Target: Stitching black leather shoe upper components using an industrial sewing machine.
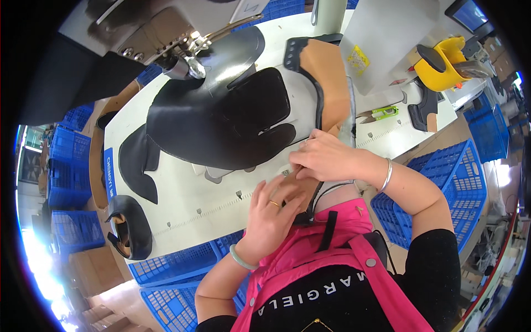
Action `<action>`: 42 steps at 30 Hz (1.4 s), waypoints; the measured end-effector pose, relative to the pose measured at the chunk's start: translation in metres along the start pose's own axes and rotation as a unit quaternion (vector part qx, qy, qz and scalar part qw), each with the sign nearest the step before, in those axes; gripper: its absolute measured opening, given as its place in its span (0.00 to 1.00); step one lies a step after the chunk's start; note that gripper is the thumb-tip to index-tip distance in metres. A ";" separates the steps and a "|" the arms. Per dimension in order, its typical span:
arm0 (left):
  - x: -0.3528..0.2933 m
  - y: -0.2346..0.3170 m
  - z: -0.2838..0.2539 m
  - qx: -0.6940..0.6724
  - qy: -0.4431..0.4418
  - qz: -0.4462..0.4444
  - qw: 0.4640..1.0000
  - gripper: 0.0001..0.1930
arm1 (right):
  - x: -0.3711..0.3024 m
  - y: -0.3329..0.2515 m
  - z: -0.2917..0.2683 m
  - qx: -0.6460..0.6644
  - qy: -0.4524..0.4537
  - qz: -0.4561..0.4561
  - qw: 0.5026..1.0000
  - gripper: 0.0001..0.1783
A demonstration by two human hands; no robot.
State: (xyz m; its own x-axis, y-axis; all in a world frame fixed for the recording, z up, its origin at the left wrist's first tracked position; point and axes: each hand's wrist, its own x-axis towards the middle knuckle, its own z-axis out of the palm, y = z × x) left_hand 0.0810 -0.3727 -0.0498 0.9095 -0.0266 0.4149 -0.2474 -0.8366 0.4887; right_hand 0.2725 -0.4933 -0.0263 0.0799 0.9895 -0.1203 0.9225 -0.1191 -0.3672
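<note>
A tan-lined leather shoe upper piece (326,69) with a black edge and a row of eyelet holes lies along the right of the table and runs down to its front edge. My right hand (322,157) is closed in a pinch on its lower part. My left hand (272,216) lies against the lower end of the same piece, fingers spread; part of the tan lining shows between the two hands. Left of them, a large glossy black leather piece (193,122) rests under the sewing machine head (180,61).
Black cut leather pieces (135,160) and a curled black upper (135,229) sit at the table's left. Green-handled snips (381,114), a yellow holder (442,66) and another black piece (425,108) are at the right. Blue crates (442,185) stand beside and below the white table (188,193).
</note>
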 end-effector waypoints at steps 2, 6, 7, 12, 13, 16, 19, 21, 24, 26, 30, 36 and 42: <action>-0.003 0.002 0.001 0.058 -0.067 0.021 0.996 0.23 | 0.001 0.004 0.001 0.005 -0.009 0.028 1.000 0.09; 0.002 0.005 0.004 0.086 -0.037 0.025 0.995 0.20 | -0.017 0.016 -0.004 -0.088 0.301 -0.002 0.950 0.10; 0.001 -0.003 0.007 0.059 0.002 0.039 0.998 0.17 | -0.023 0.015 -0.014 -0.071 0.365 -0.010 0.928 0.11; 0.019 0.000 -0.019 -0.263 0.094 -0.241 0.930 0.10 | -0.051 -0.022 -0.021 -0.027 0.418 -0.124 0.899 0.22; 0.021 0.000 -0.024 -0.330 0.098 -0.283 0.895 0.09 | -0.052 -0.029 -0.019 -0.041 0.396 -0.170 0.902 0.25; 0.038 0.014 -0.030 -0.516 0.134 -0.274 0.801 0.11 | -0.027 -0.038 -0.001 -0.173 0.407 -0.110 0.890 0.22; 0.042 0.019 -0.048 -0.640 0.125 -0.269 0.709 0.12 | -0.004 -0.023 -0.009 -0.149 0.505 -0.178 0.831 0.18; 0.042 0.013 -0.079 -0.694 -0.021 -0.284 0.662 0.12 | 0.006 -0.018 -0.027 -0.135 0.494 -0.198 0.836 0.17; 0.039 0.003 -0.106 -0.355 0.070 -0.171 0.916 0.13 | 0.022 -0.012 -0.050 -0.175 0.540 -0.222 0.793 0.18; 0.050 -0.003 -0.118 -0.101 0.145 -0.101 0.979 0.14 | 0.033 -0.005 -0.065 -0.179 0.558 -0.210 0.782 0.17; 0.076 -0.031 -0.115 0.375 0.067 0.069 0.922 0.35 | 0.051 0.010 -0.081 -0.147 0.550 -0.209 0.795 0.17; 0.096 -0.099 -0.063 0.339 0.283 0.179 0.879 0.33 | 0.069 0.025 -0.089 -0.132 0.509 -0.252 0.813 0.18; 0.093 -0.086 -0.069 0.285 0.317 0.152 0.892 0.26 | 0.067 0.019 -0.090 -0.088 0.501 -0.227 0.831 0.18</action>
State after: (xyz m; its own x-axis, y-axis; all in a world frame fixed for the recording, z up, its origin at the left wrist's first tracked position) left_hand 0.1635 -0.2653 -0.0004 0.4132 -0.1362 0.9004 -0.0762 -0.9905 -0.1148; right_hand 0.3294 -0.4214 0.0416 -0.0979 0.5112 0.8539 0.9775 0.2104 -0.0139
